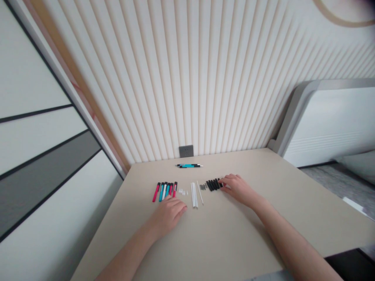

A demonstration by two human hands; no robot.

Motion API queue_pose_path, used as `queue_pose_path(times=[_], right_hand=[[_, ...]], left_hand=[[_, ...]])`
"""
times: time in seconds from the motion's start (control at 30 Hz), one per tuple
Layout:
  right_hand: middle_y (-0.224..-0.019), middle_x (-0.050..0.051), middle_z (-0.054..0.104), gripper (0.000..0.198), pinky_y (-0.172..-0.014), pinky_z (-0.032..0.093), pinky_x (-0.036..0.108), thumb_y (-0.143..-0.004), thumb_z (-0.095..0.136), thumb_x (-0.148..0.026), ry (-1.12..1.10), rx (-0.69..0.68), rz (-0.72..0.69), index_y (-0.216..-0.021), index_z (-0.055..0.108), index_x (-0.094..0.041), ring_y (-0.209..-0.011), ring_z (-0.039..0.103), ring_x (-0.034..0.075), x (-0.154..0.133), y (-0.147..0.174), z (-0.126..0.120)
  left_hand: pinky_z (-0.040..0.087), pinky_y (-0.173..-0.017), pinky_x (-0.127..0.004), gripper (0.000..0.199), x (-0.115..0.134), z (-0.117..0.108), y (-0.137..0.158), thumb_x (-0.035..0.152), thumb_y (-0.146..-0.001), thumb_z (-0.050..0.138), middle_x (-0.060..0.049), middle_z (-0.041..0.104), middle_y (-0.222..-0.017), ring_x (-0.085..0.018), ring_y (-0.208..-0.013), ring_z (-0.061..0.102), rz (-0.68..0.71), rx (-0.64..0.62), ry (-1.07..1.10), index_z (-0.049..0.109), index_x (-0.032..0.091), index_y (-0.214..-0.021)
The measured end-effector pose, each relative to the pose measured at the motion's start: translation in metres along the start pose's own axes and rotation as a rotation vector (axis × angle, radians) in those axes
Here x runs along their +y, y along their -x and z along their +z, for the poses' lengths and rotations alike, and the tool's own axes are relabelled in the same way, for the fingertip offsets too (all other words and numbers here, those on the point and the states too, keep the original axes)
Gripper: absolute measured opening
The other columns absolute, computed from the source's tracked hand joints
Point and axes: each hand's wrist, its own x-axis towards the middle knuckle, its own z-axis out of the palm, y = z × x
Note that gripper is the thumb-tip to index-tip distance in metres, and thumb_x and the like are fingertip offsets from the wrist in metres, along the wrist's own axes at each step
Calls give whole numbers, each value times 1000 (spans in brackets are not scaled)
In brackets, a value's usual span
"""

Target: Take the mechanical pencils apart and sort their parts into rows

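Observation:
My left hand [171, 212] rests on the table, loosely bent, its fingertips at the lower ends of a row of pen barrels. These are pink, blue and white with black clips; a pink barrel [156, 192] is leftmost. My right hand [236, 188] has its thumb and forefinger around the right end of a row of short black pen parts [211, 185], partly hiding the last ones. Between the hands lie thin white refills [193, 195], one lone refill [200, 192] set apart, small clear tips [183, 191] and small grey springs [203, 187].
Blue and black pens [189, 166] lie at the back of the beige table [222, 242]. Behind it are a ribbed wall and a dark socket [186, 151]. A cabinet [52, 164] stands left, a bed headboard [331, 117] right. A dark object [351, 265] sits at lower right.

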Motion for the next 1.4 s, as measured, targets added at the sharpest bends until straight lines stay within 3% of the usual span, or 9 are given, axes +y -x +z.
queue_pose_path(times=[1.13,1.4], right_hand=[[-99,7,68,29,-88,41,31,-92,52,-26,-54,-33,40,-117,66,-23,-96,61,21,0,-1,-2],[-100,7,65,30,-87,42,29,-92,55,-28,-72,-31,-13,-120,65,-25,-96,61,20,-8,-1,-3]], left_hand=[[39,-75,-31,33,0,-2,0,26,-101,34,-4,67,-80,-17,-76,59,-1,-14,10,61,17,-85],[39,-76,-31,33,2,-3,0,26,-101,35,-4,67,-80,-17,-76,60,-4,-14,9,62,17,-85]])
